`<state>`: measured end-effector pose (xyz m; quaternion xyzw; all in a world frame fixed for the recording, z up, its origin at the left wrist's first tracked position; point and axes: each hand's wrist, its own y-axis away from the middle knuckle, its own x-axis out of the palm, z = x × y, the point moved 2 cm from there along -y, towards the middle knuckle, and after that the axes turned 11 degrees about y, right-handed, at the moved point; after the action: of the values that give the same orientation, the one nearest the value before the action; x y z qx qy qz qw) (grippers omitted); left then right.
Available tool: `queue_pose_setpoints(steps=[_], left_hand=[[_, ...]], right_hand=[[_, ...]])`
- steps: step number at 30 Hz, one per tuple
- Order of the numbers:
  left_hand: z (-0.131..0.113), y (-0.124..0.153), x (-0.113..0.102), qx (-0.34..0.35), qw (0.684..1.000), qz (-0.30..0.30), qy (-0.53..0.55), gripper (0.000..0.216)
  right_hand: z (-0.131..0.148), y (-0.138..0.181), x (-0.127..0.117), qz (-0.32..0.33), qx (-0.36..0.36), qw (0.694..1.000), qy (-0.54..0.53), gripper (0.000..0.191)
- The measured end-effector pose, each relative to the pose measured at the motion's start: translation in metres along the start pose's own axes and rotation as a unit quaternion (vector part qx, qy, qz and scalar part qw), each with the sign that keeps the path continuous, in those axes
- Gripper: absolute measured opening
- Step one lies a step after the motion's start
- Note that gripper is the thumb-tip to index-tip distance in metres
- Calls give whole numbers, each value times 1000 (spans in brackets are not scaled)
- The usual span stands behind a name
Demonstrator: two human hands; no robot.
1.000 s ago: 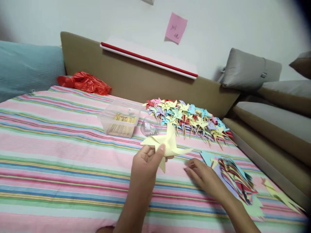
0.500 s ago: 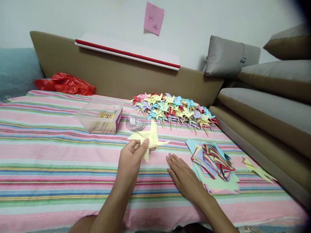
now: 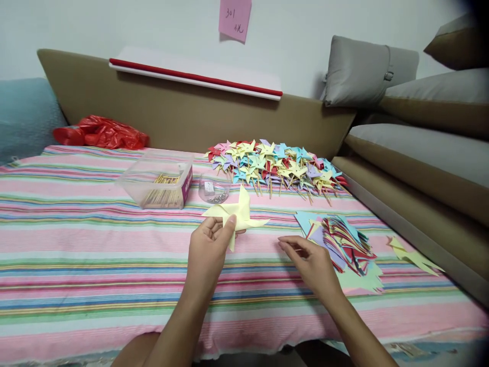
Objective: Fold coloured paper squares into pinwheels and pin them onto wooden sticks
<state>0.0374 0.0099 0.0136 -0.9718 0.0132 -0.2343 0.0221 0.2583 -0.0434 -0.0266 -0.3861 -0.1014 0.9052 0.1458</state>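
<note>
The right hand (image 3: 315, 262), spread flat a moment ago, is now pressing thumb and fingertips together above the striped cloth (image 3: 114, 244). Slightly farther, the left hand (image 3: 209, 243) is pinching the yellow pinwheel (image 3: 240, 216), whose folds are apparently depending on this grip alone.

Sticks (image 3: 162, 191) lie in the box (image 3: 187, 185) left of the dish (image 3: 204, 192), pinwheels (image 3: 273, 164) to its right, paper stack (image 3: 340, 250) before the pinwheels.
</note>
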Motion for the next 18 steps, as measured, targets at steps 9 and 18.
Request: queue_pose_setpoints(steps=[9, 18], left_hand=[[7, 10, 1, 55, 981, 44, -179, 23], [15, 15, 11, -58, 991, 102, -59, 29]], right_hand=[[62, 6, 1, -59, 16, 977, -205, 12], [71, 4, 10, -92, -97, 990, -55, 7]])
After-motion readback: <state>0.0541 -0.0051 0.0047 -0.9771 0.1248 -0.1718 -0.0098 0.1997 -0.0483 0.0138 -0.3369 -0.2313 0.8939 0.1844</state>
